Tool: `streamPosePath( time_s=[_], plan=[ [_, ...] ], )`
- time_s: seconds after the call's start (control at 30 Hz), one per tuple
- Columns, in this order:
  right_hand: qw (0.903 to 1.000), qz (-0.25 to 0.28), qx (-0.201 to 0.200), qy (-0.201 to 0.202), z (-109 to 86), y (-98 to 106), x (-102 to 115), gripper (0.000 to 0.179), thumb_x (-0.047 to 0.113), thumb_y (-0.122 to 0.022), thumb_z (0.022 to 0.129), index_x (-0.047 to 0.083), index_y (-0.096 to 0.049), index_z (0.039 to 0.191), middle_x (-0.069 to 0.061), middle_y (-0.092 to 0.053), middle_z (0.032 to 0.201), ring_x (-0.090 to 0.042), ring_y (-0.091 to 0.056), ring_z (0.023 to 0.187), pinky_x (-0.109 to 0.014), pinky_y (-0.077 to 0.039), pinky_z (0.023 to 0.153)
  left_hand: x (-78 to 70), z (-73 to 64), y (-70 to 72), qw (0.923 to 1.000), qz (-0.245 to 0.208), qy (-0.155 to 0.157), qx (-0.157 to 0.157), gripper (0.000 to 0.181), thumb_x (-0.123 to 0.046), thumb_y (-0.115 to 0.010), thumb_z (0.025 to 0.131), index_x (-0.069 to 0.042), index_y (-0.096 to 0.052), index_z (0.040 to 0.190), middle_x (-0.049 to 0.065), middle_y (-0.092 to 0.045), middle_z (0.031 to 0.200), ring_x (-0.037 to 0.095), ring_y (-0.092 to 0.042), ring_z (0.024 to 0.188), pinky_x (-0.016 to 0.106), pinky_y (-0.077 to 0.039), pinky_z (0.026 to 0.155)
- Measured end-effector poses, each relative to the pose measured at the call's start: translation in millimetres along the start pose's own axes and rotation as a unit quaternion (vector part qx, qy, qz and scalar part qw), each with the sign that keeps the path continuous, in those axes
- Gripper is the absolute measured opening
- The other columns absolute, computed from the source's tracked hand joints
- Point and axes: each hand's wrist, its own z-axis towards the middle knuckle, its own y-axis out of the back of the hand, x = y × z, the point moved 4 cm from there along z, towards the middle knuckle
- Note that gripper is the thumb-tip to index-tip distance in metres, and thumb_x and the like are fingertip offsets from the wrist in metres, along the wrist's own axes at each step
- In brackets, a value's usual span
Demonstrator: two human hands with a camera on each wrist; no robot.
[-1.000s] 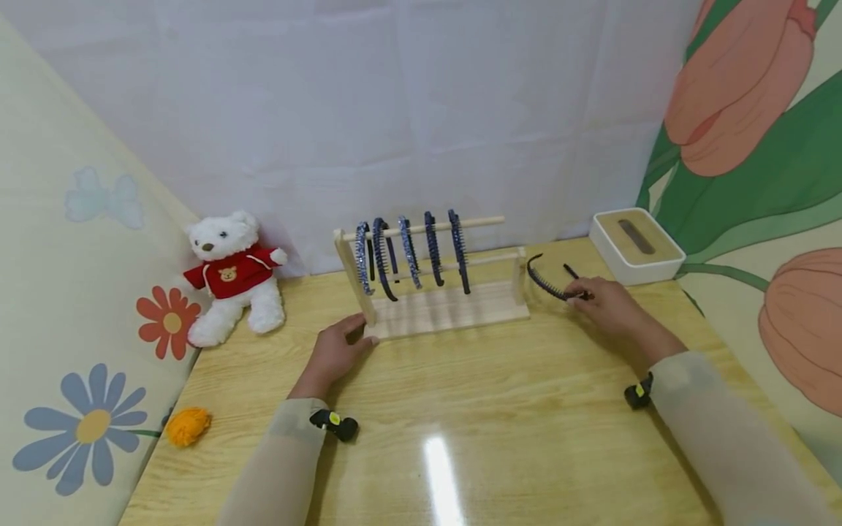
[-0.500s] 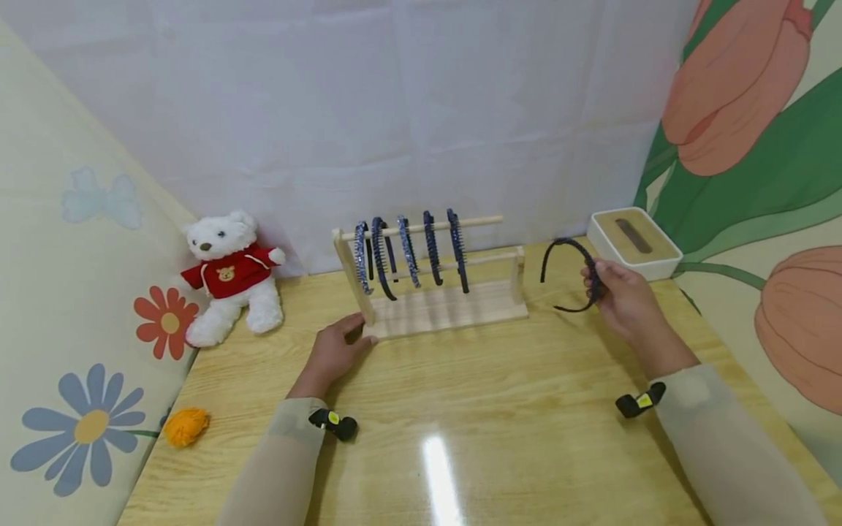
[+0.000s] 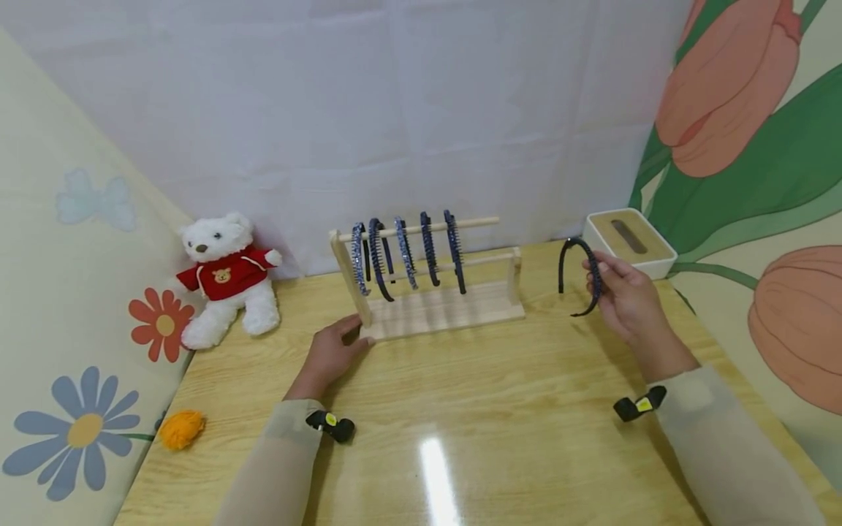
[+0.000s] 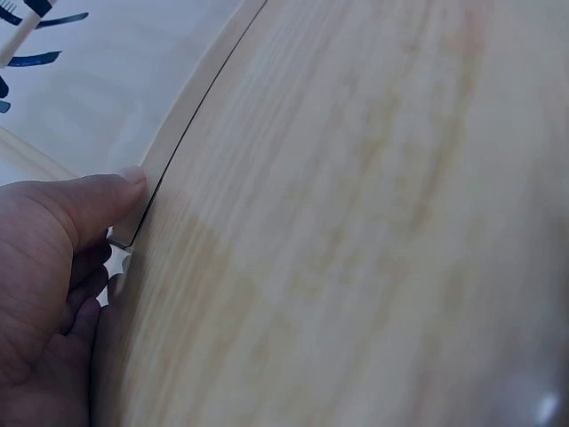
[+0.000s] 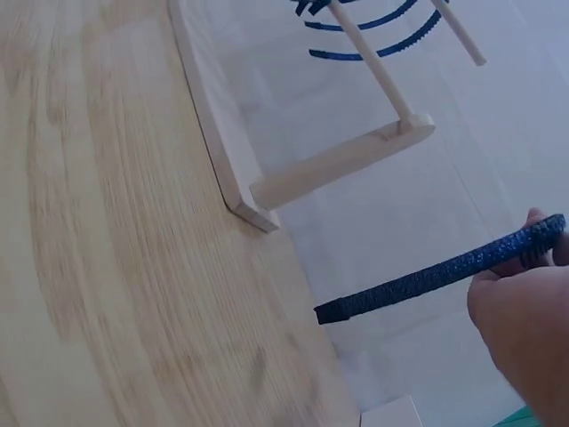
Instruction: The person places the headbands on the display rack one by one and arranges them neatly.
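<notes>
In the head view my right hand (image 3: 633, 296) pinches a dark, toothed headband (image 3: 596, 281) by its side, raised off the table to the right of a wooden headband rack (image 3: 447, 321). The right wrist view has one end of this dark blue headband (image 5: 418, 283) pointing toward the rack's base. Several blue and black headbands (image 3: 430, 252) hang from the rack's upper rod, toward its left. My left hand (image 3: 333, 352) grips the base's front left corner. Its thumb (image 4: 107, 200) lies on the base's edge in the left wrist view, the fingers curled beside it, partly hidden.
Behind my right hand stands a white box (image 3: 631, 248) with a slotted wooden lid. A white teddy bear (image 3: 230, 277) in a red top sits left of the rack. An orange ball of yarn (image 3: 183, 429) lies by the table's left edge.
My right hand has lifted the headband and turned it upright, its open side facing left, then moved it slightly right. The left hand stays at the rack's corner.
</notes>
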Motion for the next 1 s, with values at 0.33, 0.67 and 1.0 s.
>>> streamPosePath(
  time_s=[0.33,0.67,1.0],
  plan=[
    [0.9967,0.051,-0.056,0.028,4.4,-20,8,0.022,0.007,-0.059,0.110,0.008,-0.081,0.114,-0.006,-0.080,0.107,-0.013,-0.069,0.091,-0.021,-0.062,0.083,0.6,2.3,-1.4,0.9999,0.013,-0.009,-0.005,0.061,-0.026,-0.076,0.105,-0.009,-0.057,0.160,0.020,-0.055,0.163,0.046,-0.050,0.152,0.063,-0.042,0.126],
    [0.9953,0.067,-0.055,0.044,29.3,-80,24,0.018,0.010,-0.061,0.110,0.006,-0.076,0.119,-0.007,-0.076,0.108,-0.015,-0.065,0.093,-0.022,-0.063,0.082,2.0,1.5,-1.8,0.9999,0.013,-0.003,-0.005,0.062,-0.027,-0.077,0.105,-0.010,-0.057,0.160,0.020,-0.056,0.162,0.046,-0.051,0.151,0.063,-0.042,0.126],
    [0.9970,0.025,-0.050,0.054,54.0,-120,10,0.021,0.004,-0.058,0.112,0.009,-0.077,0.105,-0.005,-0.080,0.100,-0.013,-0.067,0.085,-0.020,-0.063,0.080,2.7,2.8,-2.1,1.0000,0.004,0.002,-0.001,0.061,-0.028,-0.078,0.104,-0.010,-0.057,0.159,0.020,-0.055,0.163,0.045,-0.049,0.153,0.062,-0.042,0.127]
  ],
)
